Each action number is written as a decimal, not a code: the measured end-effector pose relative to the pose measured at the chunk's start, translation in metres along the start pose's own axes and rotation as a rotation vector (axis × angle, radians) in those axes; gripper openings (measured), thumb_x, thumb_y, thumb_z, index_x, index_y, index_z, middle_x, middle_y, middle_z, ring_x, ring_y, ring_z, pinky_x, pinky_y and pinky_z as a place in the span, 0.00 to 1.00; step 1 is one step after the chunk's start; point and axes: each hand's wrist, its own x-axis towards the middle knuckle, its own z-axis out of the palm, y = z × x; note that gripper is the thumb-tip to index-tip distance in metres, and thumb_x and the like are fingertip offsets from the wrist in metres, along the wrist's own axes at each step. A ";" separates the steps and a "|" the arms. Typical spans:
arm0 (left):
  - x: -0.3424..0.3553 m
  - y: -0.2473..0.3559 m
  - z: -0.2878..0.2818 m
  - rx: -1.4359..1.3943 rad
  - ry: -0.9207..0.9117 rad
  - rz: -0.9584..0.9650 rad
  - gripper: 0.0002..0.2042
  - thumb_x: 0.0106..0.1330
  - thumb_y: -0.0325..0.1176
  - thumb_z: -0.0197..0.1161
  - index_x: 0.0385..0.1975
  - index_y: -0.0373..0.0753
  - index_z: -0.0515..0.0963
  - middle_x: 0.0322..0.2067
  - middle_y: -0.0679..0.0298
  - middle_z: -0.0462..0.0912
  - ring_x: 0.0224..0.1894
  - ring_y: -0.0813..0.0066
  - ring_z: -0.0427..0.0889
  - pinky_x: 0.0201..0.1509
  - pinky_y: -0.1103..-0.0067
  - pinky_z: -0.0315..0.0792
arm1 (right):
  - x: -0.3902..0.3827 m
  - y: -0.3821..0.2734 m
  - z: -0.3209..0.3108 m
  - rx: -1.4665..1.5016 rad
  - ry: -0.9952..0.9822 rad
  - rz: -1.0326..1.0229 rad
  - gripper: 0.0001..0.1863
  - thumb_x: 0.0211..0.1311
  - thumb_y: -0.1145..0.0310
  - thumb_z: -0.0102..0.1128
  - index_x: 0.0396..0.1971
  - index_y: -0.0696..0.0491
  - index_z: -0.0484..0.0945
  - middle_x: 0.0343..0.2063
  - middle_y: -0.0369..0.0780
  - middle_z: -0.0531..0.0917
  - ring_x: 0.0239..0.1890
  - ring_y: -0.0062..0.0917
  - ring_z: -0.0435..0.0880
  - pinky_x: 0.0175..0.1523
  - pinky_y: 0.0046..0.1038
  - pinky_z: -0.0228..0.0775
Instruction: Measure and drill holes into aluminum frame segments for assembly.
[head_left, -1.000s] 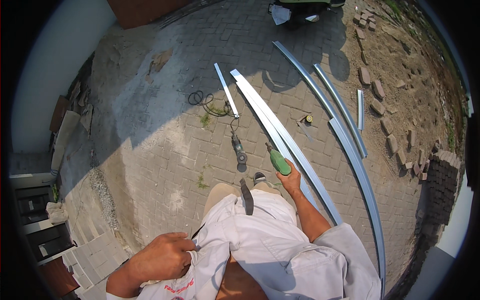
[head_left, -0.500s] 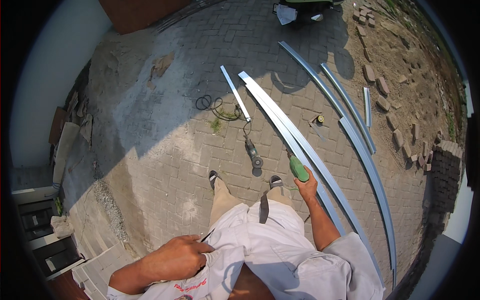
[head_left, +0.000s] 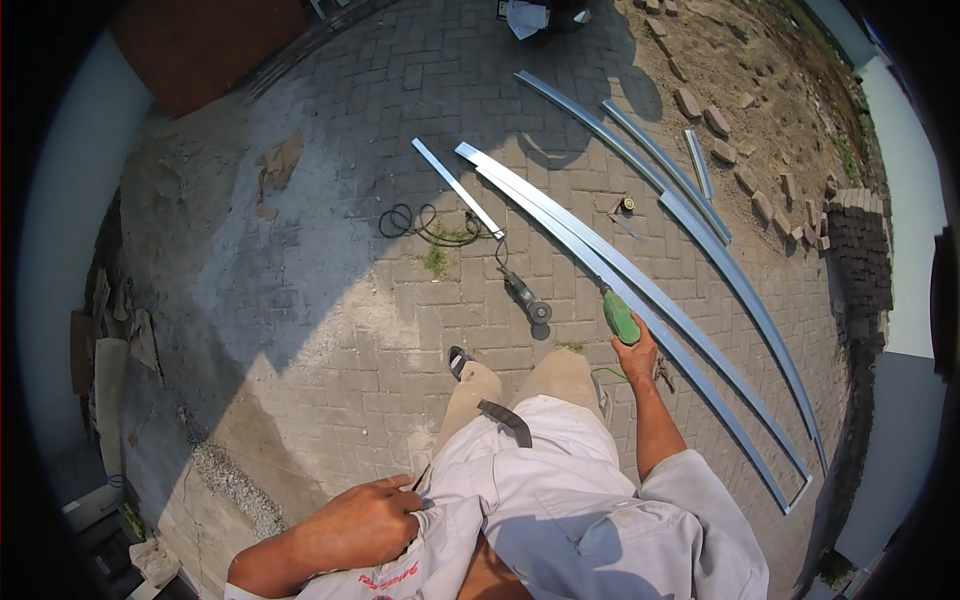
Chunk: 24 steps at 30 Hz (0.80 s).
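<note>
In my right hand [head_left: 635,357] I grip a green power drill [head_left: 620,318], its dark tip pointing away from me beside the long metal channels [head_left: 585,255]. A green cord [head_left: 607,372] shows below it. My left hand [head_left: 368,525] rests at the hem of my light shirt [head_left: 455,510] with its fingers curled. What they hold, if anything, is hidden; a thin dark edge shows by the fingertips. An angle grinder [head_left: 527,300] lies on the paving in front of my feet, its disc towards me. From its far end a black cord [head_left: 425,222] runs off in loops.
A short metal strip [head_left: 455,185] lies beyond the grinder. More channels [head_left: 740,275] stretch along the right, with a yellow tape measure [head_left: 628,204] between the rows. Loose bricks [head_left: 717,120] and a brick stack [head_left: 860,245] border the sand. Gravel [head_left: 235,485] lies at the left.
My view has turned, so the ground and tools sit differently. One leg has bent forward. The drill stays in my right hand, and my left hand remains at the shirt.
</note>
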 end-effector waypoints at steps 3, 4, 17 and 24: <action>-0.031 -0.009 -0.011 0.007 -0.004 -0.014 0.07 0.48 0.29 0.63 0.19 0.31 0.83 0.34 0.52 0.86 0.44 0.58 0.87 0.72 0.63 0.71 | -0.011 -0.002 0.013 -0.038 0.024 -0.042 0.39 0.46 0.67 0.79 0.64 0.47 0.77 0.47 0.50 0.88 0.50 0.41 0.89 0.56 0.37 0.79; -0.038 -0.010 -0.015 0.016 0.008 -0.036 0.07 0.49 0.29 0.63 0.20 0.30 0.83 0.35 0.50 0.86 0.45 0.58 0.87 0.73 0.62 0.70 | -0.014 -0.004 0.018 -0.031 0.026 -0.045 0.39 0.46 0.67 0.79 0.64 0.47 0.77 0.47 0.50 0.88 0.50 0.41 0.89 0.56 0.37 0.79; -0.048 -0.068 -0.079 -0.024 -0.060 0.053 0.08 0.51 0.29 0.68 0.25 0.30 0.84 0.45 0.49 0.87 0.49 0.54 0.87 0.57 0.65 0.80 | -0.099 -0.084 0.035 0.490 0.041 0.197 0.32 0.51 0.77 0.74 0.60 0.61 0.77 0.47 0.41 0.86 0.48 0.25 0.85 0.55 0.26 0.76; -0.044 -0.142 -0.164 -0.309 -0.140 0.177 0.08 0.57 0.29 0.72 0.30 0.30 0.85 0.50 0.51 0.87 0.46 0.56 0.89 0.48 0.69 0.83 | -0.095 -0.139 0.065 0.648 0.027 0.310 0.33 0.51 0.78 0.73 0.61 0.61 0.76 0.47 0.39 0.85 0.46 0.22 0.84 0.53 0.25 0.76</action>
